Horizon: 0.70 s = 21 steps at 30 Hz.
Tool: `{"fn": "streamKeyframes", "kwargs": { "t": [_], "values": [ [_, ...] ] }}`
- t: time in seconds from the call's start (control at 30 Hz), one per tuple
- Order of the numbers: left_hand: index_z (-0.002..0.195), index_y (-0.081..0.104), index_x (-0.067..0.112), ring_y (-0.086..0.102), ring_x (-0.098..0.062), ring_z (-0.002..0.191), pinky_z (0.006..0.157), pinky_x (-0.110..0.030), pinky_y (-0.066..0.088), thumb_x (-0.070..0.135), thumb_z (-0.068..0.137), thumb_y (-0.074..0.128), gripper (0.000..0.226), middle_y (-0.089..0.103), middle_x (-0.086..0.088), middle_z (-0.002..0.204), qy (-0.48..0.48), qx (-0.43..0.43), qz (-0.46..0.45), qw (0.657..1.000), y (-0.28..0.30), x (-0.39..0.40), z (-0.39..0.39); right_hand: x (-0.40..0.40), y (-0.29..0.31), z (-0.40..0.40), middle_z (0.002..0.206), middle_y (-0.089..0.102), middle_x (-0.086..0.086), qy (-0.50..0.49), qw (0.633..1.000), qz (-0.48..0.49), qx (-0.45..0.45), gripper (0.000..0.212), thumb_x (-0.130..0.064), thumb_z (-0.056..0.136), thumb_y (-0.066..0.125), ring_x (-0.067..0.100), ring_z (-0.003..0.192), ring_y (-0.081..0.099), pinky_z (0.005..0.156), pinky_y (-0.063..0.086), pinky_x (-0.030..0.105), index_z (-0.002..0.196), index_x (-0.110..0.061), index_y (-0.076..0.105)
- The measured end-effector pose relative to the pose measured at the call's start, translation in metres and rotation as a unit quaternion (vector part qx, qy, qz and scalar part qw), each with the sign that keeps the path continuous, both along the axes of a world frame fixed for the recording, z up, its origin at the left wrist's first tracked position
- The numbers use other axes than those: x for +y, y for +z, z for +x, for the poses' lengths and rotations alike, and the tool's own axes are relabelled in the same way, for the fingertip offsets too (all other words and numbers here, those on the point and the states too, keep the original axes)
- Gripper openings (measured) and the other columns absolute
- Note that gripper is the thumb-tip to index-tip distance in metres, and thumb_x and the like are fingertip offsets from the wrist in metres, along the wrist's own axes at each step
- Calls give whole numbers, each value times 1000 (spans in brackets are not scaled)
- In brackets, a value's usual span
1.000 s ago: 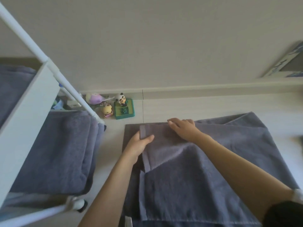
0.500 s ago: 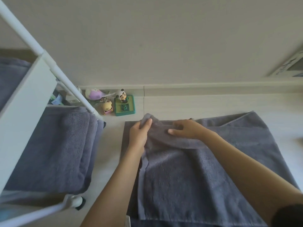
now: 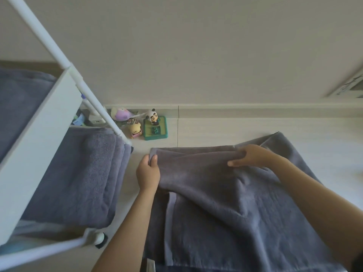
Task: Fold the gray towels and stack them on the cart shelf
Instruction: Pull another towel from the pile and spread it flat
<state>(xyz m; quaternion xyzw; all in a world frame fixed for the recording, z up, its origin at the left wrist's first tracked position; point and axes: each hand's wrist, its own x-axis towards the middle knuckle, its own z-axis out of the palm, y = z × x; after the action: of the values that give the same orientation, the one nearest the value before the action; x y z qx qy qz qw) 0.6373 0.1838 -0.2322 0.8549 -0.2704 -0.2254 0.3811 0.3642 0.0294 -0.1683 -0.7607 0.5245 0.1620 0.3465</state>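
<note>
Two hands | left hand (image 3: 147,174), right hand (image 3: 247,158) pinching gray towel (image 3: 225,209) far edge; rumpled, seemingly doubled

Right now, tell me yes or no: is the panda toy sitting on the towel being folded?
No. The panda toy stands on a green base by the wall, apart from the towel that both hands grip.

Plain gray towel (image 3: 225,203), white cart (image 3: 39,138), green toy base (image 3: 157,132), perhaps a lilac plush (image 3: 121,114).
</note>
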Motion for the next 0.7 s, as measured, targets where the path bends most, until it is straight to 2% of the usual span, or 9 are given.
{"fn": "streamKeyframes", "kwargs": {
  "t": [0.1, 0.2, 0.27, 0.37, 0.47, 0.57, 0.63, 0.7],
  "values": [
    [72, 45, 8, 49, -29, 70, 62, -32, 32, 19, 97, 48, 28, 53, -11, 71, 32, -28, -17, 999, -10, -2, 0, -1, 1, -4, 110, 66, 3, 7, 998, -54, 18, 74, -77, 77, 30, 24, 105, 59, 85, 41, 34, 113, -22, 62],
    [70, 46, 7, 47, -28, 70, 63, -32, 31, 16, 96, 49, 28, 52, -11, 74, 50, -49, -18, 997, -12, -9, 2, -10, -2, -12, 122, 62, 4, -18, 987, -145, 69, 63, -67, 90, 17, 26, 109, 57, 82, 41, 35, 122, -32, 59],
    [71, 47, 6, 45, -26, 71, 64, -31, 31, 16, 96, 50, 27, 52, -12, 78, 60, -61, -4, 996, -12, -14, 4, -15, -8, -16, 127, 57, 5, -29, 974, -198, 109, 57, -60, 95, 15, 27, 111, 56, 78, 41, 34, 124, -35, 57],
    [71, 48, 7, 46, -25, 72, 63, -31, 31, 17, 96, 50, 27, 54, -14, 80, 70, -64, 20, 995, -15, -19, 6, -20, -20, -27, 119, 61, 5, -50, 956, -240, 163, 61, -60, 94, 14, 26, 101, 60, 66, 39, 31, 124, -29, 57],
    [71, 49, 6, 50, -29, 73, 63, -32, 33, 18, 95, 51, 27, 59, -17, 83, 78, -60, 28, 995, -20, -22, 9, -24, -25, -38, 123, 57, 9, -99, 944, -234, 211, 69, -61, 93, 14, 29, 104, 59, 68, 38, 33, 127, -13, 50],
    [71, 50, 6, 50, -28, 73, 63, -32, 34, 19, 95, 51, 27, 61, -18, 84, 80, -67, 37, 994, -23, -22, 12, -28, -25, -38, 124, 56, 13, -103, 932, -215, 273, 76, -63, 93, 12, 30, 107, 58, 71, 42, 34, 128, -6, 49],
    [73, 51, 6, 52, -29, 74, 63, -33, 35, 21, 96, 50, 28, 61, -18, 84, 81, -62, 41, 994, -24, -22, 13, -27, -26, -33, 123, 58, 11, -61, 934, -245, 252, 67, -58, 94, 20, 30, 111, 54, 86, 42, 38, 124, -9, 53],
    [74, 51, 6, 52, -29, 74, 63, -32, 35, 22, 96, 49, 28, 61, -17, 85, 81, -59, 41, 994, -24, -22, 12, -23, -34, -30, 122, 59, 9, 14, 950, -273, 152, 47, -48, 97, 33, 29, 115, 50, 94, 34, 39, 119, -14, 56]
  ]
}}
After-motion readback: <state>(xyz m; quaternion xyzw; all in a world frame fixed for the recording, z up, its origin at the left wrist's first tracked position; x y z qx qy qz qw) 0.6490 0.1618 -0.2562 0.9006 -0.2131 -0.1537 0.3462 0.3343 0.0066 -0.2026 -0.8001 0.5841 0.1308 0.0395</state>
